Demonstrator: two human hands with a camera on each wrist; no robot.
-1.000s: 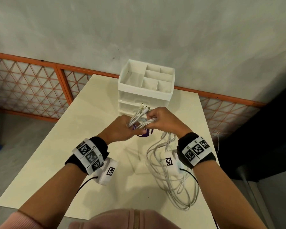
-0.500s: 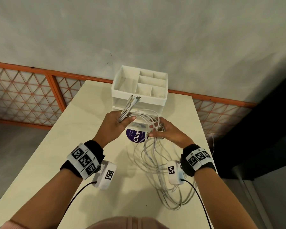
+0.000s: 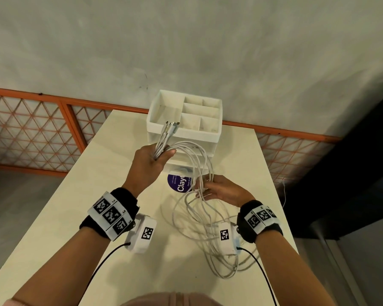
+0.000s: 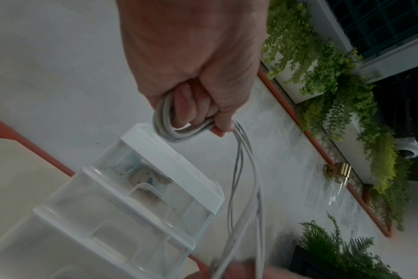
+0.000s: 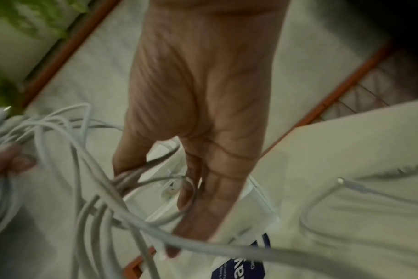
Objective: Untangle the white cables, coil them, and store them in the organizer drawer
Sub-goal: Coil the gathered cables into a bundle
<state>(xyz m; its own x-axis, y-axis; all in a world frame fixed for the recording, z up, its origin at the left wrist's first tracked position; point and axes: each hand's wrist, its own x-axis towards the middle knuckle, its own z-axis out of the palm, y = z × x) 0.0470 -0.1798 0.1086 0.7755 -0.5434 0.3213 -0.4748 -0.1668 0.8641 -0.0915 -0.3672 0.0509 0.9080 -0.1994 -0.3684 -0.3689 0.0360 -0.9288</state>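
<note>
My left hand [image 3: 152, 161] grips a bunch of white cables [image 3: 199, 155] just below their plugs [image 3: 171, 125], raised in front of the white organizer [image 3: 184, 133]. In the left wrist view its fingers [image 4: 191, 105] curl round a bent loop of cables [image 4: 177, 132]. The strands arc right and down to my right hand [image 3: 217, 189], whose fingers pinch the tangled strands [image 5: 129, 179] low over the table. The rest of the cables [image 3: 217, 246] lie in loose loops on the table under my right wrist. One loose plug end [image 5: 351, 184] lies on the table.
The organizer has open top compartments [image 3: 199, 111] and clear drawers [image 4: 122, 211] below. A purple round sticker [image 3: 179, 183] lies on the cream table [image 3: 71, 217]. An orange lattice railing [image 3: 31, 133] runs behind; the table's right edge drops to a dark floor.
My hands have drawn apart: the left rose toward the organizer with the plug ends, the right slid down and right along the strands, stretching the cables into an arc.
</note>
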